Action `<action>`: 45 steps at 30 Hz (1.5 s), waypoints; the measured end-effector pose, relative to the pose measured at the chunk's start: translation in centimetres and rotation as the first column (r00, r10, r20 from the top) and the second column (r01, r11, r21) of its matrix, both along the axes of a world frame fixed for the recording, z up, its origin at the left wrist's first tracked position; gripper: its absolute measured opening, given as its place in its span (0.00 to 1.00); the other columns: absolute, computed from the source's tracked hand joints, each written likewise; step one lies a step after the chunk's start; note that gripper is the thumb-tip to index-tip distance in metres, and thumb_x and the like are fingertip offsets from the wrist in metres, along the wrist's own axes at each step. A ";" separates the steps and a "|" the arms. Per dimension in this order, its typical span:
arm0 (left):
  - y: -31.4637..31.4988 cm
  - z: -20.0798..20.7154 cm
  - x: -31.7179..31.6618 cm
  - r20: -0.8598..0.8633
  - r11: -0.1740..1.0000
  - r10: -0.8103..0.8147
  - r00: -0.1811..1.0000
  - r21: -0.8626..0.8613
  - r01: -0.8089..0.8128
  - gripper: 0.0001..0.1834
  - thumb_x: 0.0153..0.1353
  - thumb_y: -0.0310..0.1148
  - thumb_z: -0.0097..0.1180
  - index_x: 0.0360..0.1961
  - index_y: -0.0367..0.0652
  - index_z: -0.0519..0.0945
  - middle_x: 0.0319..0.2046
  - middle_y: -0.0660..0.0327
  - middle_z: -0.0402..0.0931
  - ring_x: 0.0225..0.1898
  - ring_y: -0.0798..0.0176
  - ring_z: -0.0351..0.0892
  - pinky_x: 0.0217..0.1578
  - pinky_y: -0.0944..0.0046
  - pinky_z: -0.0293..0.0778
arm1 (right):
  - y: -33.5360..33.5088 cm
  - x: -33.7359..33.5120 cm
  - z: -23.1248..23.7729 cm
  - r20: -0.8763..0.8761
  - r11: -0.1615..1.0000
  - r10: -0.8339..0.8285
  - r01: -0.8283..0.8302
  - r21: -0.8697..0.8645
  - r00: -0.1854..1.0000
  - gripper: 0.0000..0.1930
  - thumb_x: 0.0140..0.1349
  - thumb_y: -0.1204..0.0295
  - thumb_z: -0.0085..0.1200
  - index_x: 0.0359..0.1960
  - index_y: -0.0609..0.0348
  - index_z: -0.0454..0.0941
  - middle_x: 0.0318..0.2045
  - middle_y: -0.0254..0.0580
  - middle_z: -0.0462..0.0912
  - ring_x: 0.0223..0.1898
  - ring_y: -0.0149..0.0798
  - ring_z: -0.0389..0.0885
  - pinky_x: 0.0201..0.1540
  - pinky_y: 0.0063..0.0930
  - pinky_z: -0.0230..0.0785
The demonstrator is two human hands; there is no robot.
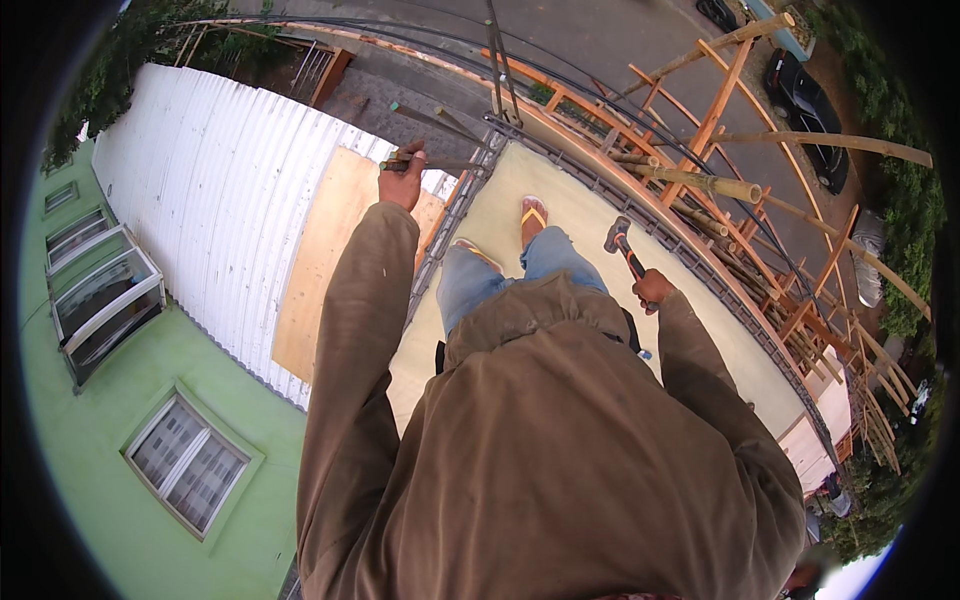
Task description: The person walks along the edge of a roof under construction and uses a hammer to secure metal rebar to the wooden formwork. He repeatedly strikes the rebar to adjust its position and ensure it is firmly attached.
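Observation:
My right hand (pixel 654 290) is closed round the handle of a claw hammer (pixel 622 240), its dark head pointing away from me above the pale deck. Out to the left, my left hand (pixel 401 183) is raised over the deck's edge, fingers wrapped round a narrow, dark strip that looks like wood (pixel 452 164). The strip reaches right toward the corner of the rebar cage (pixel 484 165); whether it touches the bars I cannot tell. Beneath me lies the pale yellow deck (pixel 590 222), where my feet stand in flip-flops.
Rebar cages (pixel 690 262) run along the deck's edges. Beyond the right edge stand bamboo poles (pixel 705 183) and orange timber framing, with a street and a parked black car (pixel 805 100) below. Leftward are a plywood sheet (pixel 325 265), a white corrugated roof (pixel 215 190) and a green building (pixel 90 420).

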State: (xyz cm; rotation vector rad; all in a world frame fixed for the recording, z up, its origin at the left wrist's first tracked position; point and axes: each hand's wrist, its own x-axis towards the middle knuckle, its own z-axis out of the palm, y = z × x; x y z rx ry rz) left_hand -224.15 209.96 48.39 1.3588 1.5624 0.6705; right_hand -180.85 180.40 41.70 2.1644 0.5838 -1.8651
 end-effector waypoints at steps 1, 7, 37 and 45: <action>-0.2 -1.0 -1.1 0.103 0.999 0.024 0.994 0.027 -0.027 0.17 0.64 0.29 0.52 0.54 0.38 0.77 0.45 0.53 0.81 0.48 0.62 0.78 0.50 0.64 0.73 | 0.2 -0.1 0.0 -0.002 0.999 -0.034 0.034 0.027 0.999 0.09 0.54 0.73 0.54 0.25 0.68 0.70 0.20 0.42 0.75 0.18 0.36 0.78 0.18 0.38 0.78; 0.4 4.3 -4.0 -0.042 0.860 -0.201 0.979 -0.485 0.156 0.17 0.58 0.25 0.54 0.49 0.33 0.77 0.40 0.57 0.82 0.39 0.64 0.82 0.39 0.65 0.77 | 0.0 -1.0 0.2 -0.011 0.984 -0.162 0.163 0.075 0.987 0.08 0.54 0.74 0.53 0.24 0.66 0.69 0.18 0.41 0.74 0.16 0.35 0.77 0.17 0.37 0.76; 2.1 -0.6 5.8 0.251 0.914 0.134 0.959 0.342 -0.218 0.21 0.63 0.29 0.50 0.56 0.31 0.65 0.50 0.45 0.72 0.52 0.51 0.73 0.52 0.56 0.69 | -17.7 -12.5 9.0 0.053 0.830 -0.518 0.516 -0.210 0.854 0.05 0.55 0.74 0.54 0.28 0.63 0.73 0.19 0.39 0.73 0.17 0.35 0.74 0.19 0.38 0.73; 2.2 -0.5 5.6 0.137 0.923 0.120 0.983 0.349 -0.162 0.17 0.67 0.34 0.51 0.49 0.31 0.68 0.45 0.46 0.73 0.47 0.51 0.74 0.48 0.57 0.71 | -19.6 -13.1 8.5 0.033 0.710 -0.690 0.685 -0.163 0.723 0.07 0.54 0.73 0.56 0.28 0.60 0.71 0.18 0.37 0.72 0.16 0.34 0.73 0.19 0.37 0.71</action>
